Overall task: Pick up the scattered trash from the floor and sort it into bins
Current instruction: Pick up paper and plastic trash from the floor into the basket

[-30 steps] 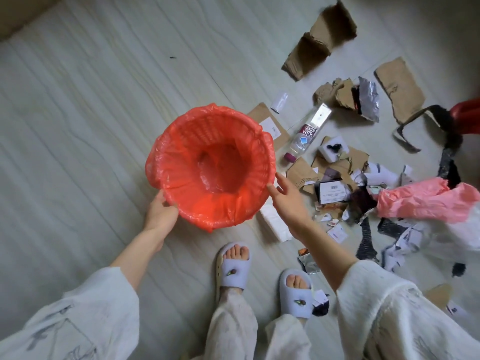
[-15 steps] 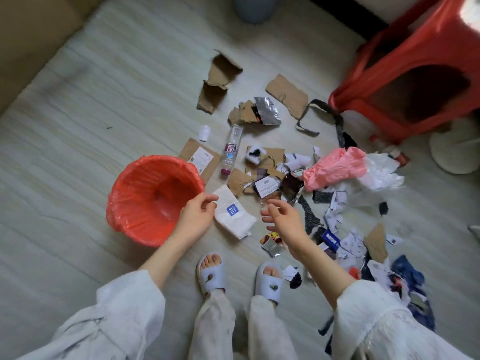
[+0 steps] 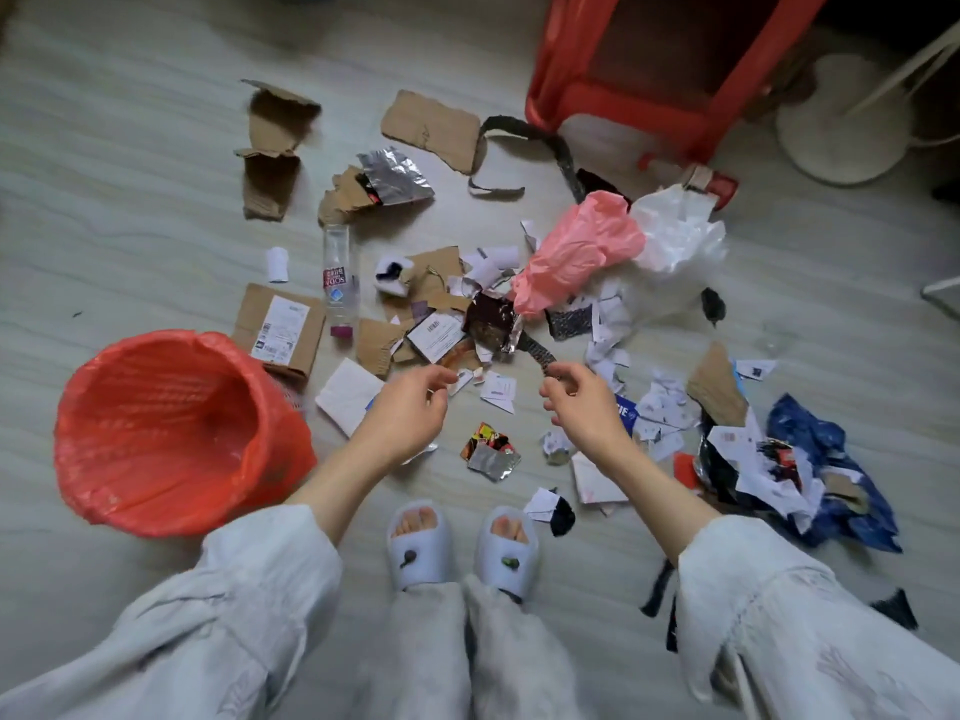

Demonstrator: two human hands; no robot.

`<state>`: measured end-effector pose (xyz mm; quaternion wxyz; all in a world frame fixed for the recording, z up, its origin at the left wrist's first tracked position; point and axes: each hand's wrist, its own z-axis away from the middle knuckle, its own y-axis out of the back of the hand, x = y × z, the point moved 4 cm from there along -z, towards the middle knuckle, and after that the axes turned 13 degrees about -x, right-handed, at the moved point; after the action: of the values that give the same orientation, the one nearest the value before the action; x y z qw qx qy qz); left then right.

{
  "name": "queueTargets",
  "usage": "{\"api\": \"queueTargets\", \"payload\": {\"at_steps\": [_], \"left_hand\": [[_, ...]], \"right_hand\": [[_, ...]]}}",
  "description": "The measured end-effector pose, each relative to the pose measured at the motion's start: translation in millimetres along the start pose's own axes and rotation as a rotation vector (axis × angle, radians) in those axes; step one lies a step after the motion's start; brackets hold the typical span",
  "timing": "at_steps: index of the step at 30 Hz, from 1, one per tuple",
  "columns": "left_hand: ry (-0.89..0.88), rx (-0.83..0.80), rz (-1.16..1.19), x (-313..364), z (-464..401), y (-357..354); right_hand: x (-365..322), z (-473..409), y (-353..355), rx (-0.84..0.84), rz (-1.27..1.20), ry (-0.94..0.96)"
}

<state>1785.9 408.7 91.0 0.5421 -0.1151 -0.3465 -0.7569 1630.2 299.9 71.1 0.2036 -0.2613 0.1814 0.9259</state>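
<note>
A red basket bin [image 3: 156,433] lined with a red bag stands on the floor at the left, with nothing visible inside. Trash is scattered in front of me: cardboard pieces [image 3: 431,127], a plastic bottle [image 3: 340,283], a pink bag [image 3: 576,252], a white bag [image 3: 675,231], foil wrappers [image 3: 397,181] and paper scraps [image 3: 498,389]. My left hand [image 3: 410,413] hovers over the scraps, fingers loosely curled, holding nothing. My right hand [image 3: 582,407] has its curled fingertips at the end of a dark strip [image 3: 535,353]; whether it pinches the strip is unclear.
A red plastic stool [image 3: 649,70] stands at the back right, with a white round base [image 3: 841,127] beside it. My slippered feet [image 3: 462,548] are just below the hands. A blue wrapper pile [image 3: 831,459] lies at the right, and a white tissue pack [image 3: 345,394] lies beside the bin.
Both hands let go of the bin, which now stands on the floor at the left. They moved right over the trash, and the right hand reached the dark strip. The view tilted up.
</note>
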Motion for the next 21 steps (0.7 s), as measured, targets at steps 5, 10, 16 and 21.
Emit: {"api": "queueTargets", "payload": {"at_steps": [5,10,16,21], "left_hand": [[-0.017,-0.090,-0.142,-23.8,-61.7,-59.5],[-0.046,-0.198,-0.325,-68.4,-165.4,-122.5],[-0.113,-0.112,-0.359,-110.4,-264.2,-158.7],[-0.195,-0.094,-0.499,-123.1,-297.3,-178.9]], "right_hand": [[63.6,-48.9,0.0,-0.020,0.086,-0.032],[136.4,-136.7,-0.6,-0.008,0.186,-0.010],[205.5,-228.8,-3.7,0.075,0.370,-0.003],[216.9,-267.2,-4.4,0.187,0.655,0.088]]}}
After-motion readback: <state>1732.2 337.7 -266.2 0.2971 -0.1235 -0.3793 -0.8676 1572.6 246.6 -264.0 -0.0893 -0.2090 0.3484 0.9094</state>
